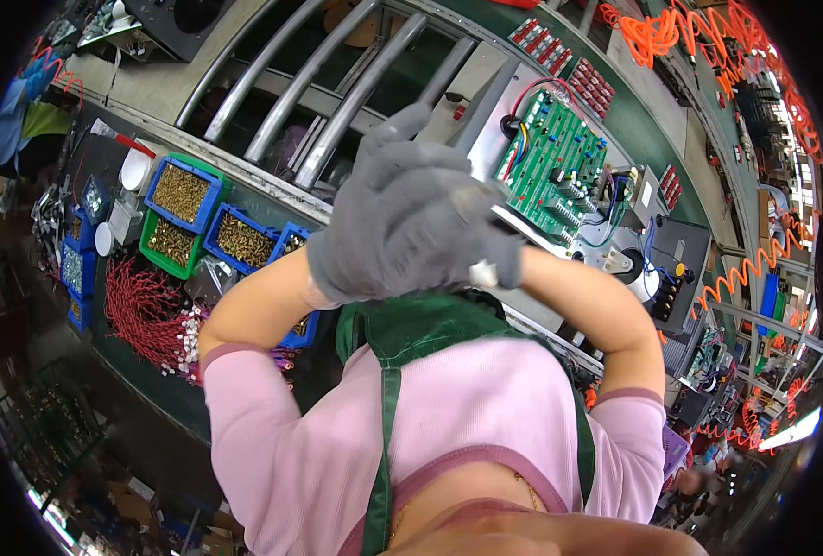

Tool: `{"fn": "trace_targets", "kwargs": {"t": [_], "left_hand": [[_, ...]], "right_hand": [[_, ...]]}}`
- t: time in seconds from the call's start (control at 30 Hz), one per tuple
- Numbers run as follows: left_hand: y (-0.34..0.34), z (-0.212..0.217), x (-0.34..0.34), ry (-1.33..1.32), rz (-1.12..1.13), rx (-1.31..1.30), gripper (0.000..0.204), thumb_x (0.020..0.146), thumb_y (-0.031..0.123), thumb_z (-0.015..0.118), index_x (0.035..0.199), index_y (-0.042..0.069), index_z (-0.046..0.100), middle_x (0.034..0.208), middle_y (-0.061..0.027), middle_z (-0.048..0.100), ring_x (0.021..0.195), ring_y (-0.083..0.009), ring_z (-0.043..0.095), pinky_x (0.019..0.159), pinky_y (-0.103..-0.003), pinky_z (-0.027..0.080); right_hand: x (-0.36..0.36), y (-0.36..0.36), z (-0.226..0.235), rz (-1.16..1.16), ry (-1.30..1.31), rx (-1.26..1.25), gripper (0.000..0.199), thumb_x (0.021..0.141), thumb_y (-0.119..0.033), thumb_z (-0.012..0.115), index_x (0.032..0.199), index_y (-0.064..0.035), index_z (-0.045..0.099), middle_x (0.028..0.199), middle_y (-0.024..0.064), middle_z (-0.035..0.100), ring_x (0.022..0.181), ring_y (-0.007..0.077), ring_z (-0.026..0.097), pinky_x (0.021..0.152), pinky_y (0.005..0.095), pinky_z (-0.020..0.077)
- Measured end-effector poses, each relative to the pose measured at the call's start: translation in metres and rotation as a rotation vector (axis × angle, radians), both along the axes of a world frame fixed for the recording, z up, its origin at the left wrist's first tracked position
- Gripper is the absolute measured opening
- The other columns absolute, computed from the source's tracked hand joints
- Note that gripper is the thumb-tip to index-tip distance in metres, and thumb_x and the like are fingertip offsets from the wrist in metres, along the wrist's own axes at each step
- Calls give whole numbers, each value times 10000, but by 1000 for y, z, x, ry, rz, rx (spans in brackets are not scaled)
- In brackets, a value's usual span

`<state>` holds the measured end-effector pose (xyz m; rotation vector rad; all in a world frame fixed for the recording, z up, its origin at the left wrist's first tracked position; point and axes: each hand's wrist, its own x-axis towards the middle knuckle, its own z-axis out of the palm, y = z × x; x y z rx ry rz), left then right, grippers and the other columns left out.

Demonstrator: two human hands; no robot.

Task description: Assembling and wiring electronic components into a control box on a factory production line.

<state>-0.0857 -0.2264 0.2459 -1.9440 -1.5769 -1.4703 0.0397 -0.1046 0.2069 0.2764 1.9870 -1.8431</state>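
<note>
Both my hands wear grey work gloves and overlap in front of my chest. My left hand (374,227) lies across the right one, its fingers closed over the right glove. My right hand (500,246) is mostly covered, so its fingers cannot be told apart. A small white patch (483,273) shows near the right wrist. Beyond the hands, to the right, a green circuit board (550,171) with wires sits in an open metal chassis (486,120). Neither hand touches it.
Blue and green bins (184,195) of brass-coloured parts stand at the left, beside red wire bundles (143,315). Metal rollers (282,93) run behind my hands. Red-and-white components (592,88) lie beyond the chassis. Orange coiled hoses (662,42) hang at the upper right.
</note>
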Motion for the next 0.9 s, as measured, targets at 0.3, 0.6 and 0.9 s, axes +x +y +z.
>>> {"fn": "trace_targets", "kwargs": {"t": [0.3,0.6,0.9], "left_hand": [[-76,-53,-60,-731,316,-187,328,929,302,588,1048,7,668,940,-52,651,869,-140,597,825,-283,472],[-189,-139,-88,-1202,883,-108,346,947,300,579,1096,-2,659,948,-30,666,862,-94,590,801,-234,467],[-241,-184,-166,-676,1296,-541,324,888,113,519,1190,80,631,1151,-128,637,1039,-248,603,946,-333,445]], "right_hand": [[-4,-6,-101,33,-151,115,180,774,-108,716,936,-30,718,837,48,700,738,106,622,696,262,505],[-42,-60,-212,-112,-142,273,147,772,-186,702,835,-55,718,765,100,695,701,187,647,705,308,504],[-82,-82,-228,781,167,1089,511,915,-117,452,1400,-277,429,1136,169,564,1035,327,604,802,413,527]]}}
